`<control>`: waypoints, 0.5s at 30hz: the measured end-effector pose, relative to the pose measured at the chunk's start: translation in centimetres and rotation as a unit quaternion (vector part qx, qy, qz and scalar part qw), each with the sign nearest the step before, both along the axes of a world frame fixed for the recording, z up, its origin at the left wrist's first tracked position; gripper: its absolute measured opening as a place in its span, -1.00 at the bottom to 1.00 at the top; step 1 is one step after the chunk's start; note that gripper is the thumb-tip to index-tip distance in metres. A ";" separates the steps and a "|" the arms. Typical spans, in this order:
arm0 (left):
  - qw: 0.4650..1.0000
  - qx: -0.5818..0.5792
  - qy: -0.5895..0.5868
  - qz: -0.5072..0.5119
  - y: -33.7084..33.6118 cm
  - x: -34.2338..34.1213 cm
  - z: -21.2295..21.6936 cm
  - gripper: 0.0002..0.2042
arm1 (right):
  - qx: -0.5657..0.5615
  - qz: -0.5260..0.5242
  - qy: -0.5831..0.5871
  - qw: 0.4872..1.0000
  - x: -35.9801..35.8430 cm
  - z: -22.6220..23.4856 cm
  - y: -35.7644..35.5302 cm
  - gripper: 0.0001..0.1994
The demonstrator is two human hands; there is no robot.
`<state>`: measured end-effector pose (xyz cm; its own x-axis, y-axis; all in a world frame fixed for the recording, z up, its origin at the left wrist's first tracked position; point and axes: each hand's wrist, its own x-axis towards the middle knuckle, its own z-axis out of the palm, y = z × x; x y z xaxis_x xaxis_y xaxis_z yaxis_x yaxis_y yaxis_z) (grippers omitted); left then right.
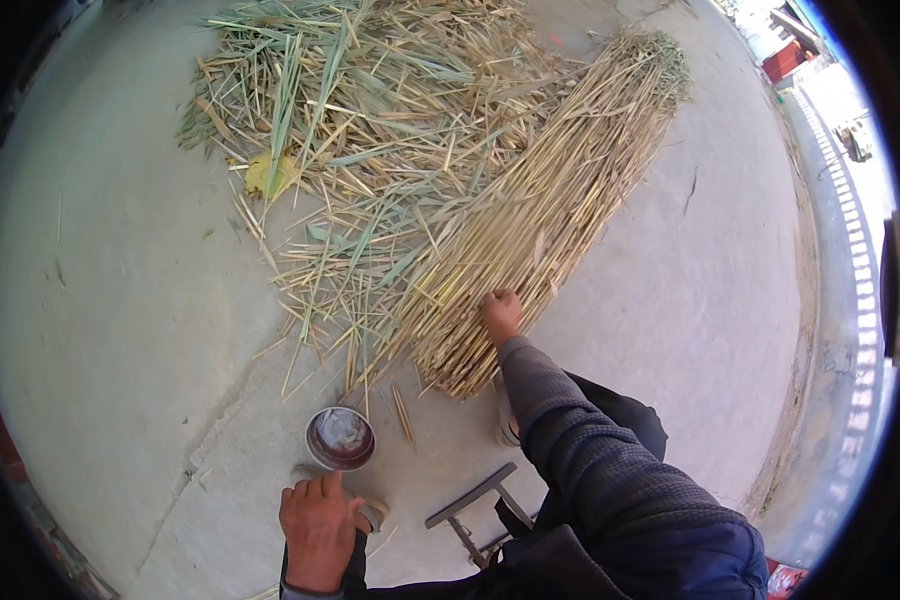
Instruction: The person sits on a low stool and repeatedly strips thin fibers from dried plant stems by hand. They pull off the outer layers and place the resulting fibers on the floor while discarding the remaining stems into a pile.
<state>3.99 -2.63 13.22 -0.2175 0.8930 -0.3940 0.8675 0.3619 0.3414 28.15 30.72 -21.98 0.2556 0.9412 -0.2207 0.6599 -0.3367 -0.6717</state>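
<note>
A long bundle of dry reed stalks point(570, 190) slants across the ground, its cut ends toward me and its leafy tips at the far right. Over the near part of the bundle, my right hand point(502, 312) has its fingers closed on stalks; how many it grips is hidden. My left hand point(320, 530) is low at the left, back upward and fingers curled under, just nearer to me than a round bowl point(341, 438). Whatever lies inside those fingers does not show. The bowl is dark reddish inside with a whitish patch.
Loose stalks and green leaves point(390, 90) form a wide heap left of the bundle, with a yellow leaf point(270, 175) at its edge. A small metal-framed stool point(470, 495) stands by my legs. Short stalk pieces point(402, 413) lie beside the bowl on the concrete floor point(120, 300).
</note>
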 end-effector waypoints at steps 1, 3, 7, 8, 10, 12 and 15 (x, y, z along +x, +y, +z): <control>1.000 0.001 -0.001 -0.001 -0.1 0.0 0.0 -0.55 | -0.042 0.032 -0.029 0.998 0.2 0.4 0.0 -0.67; 1.000 0.004 -0.004 -0.003 -0.3 0.0 0.0 -0.55 | -0.066 0.055 -0.019 0.996 0.3 1.2 0.0 -0.66; 1.000 0.021 0.006 -0.012 -0.6 -0.1 0.1 -0.56 | -0.006 -0.016 0.090 0.996 -1.0 2.2 -0.3 -0.64; 0.999 0.026 0.012 -0.016 -0.6 -0.1 0.1 -0.56 | -0.008 -0.007 0.095 0.995 -1.3 2.2 -0.3 -0.61; 0.999 0.028 0.010 -0.017 -0.6 -0.1 0.1 -0.56 | -0.024 0.016 0.030 0.999 -1.6 2.0 -0.5 -0.59; 1.000 0.020 0.004 -0.015 -0.7 -0.1 0.1 -0.56 | -0.035 0.018 0.029 0.999 -1.6 1.7 -0.7 -0.60; 1.000 0.011 0.000 -0.009 -0.8 -0.2 0.1 -0.55 | -0.033 0.018 0.073 0.997 -1.0 1.6 -0.5 -0.66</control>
